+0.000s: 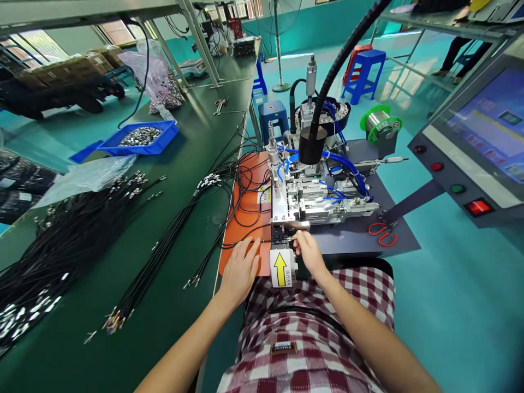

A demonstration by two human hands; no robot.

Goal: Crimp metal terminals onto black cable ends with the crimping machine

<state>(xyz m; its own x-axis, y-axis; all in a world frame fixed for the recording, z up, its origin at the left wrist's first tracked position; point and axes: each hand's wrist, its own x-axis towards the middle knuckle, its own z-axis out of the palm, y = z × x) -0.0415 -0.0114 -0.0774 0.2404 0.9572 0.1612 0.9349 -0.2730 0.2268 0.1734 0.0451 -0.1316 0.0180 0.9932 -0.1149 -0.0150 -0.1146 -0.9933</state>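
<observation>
A thin black cable (266, 240) runs across the orange board (262, 262) into a small dark fixture (280, 243) at the front of the bench machine (323, 196). My left hand (241, 267) lies over the board with its fingers stretched out, the fingertips resting on this cable. At the fixture's right side, my right hand (309, 251) is closed in a pinch at the cable's end. Its fingertips partly hide that end. Just below the fixture is a white cover (282, 268) with a yellow arrow.
Bundles of black cables (167, 234) lie on the green table (135, 349) to the left. A blue tray (161, 139) holds small metal parts. Red-handled scissors (382, 233), a wire spool (380, 124) and a control screen (491, 125) stand right. A black flexible arm (339, 52) hangs above the machine.
</observation>
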